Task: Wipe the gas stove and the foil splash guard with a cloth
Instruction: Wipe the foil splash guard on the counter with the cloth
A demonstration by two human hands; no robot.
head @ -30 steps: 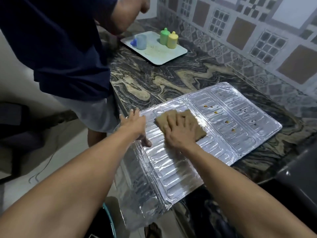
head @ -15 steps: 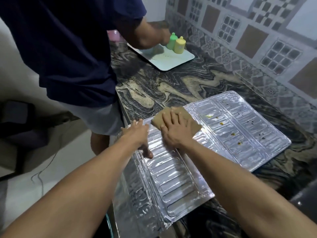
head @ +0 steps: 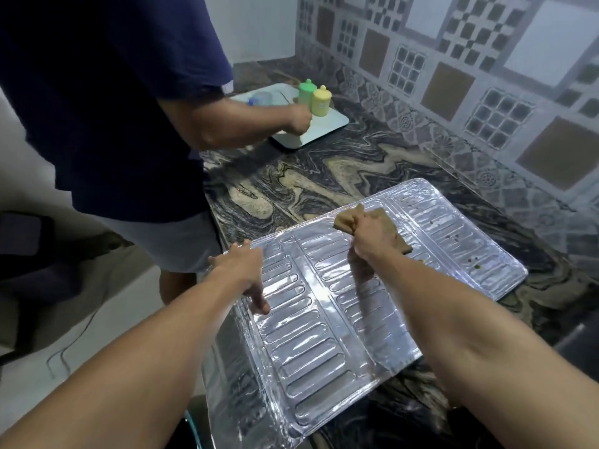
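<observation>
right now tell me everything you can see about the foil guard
The foil guard is a shiny silver sheet embossed with rows of oblong ridges, folded into panels. It lies flat on the marbled counter, its near left panel drooping over the edge. Small food specks dot the far right panel. The left hand rests on its left edge, thumb on the foil. The right hand grips a brown cloth against its far middle.

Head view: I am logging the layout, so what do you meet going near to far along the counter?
Foil splash guard → left hand → right hand gripping the cloth → bare marbled counter → white tray → yellow bottle, green bottle.
</observation>
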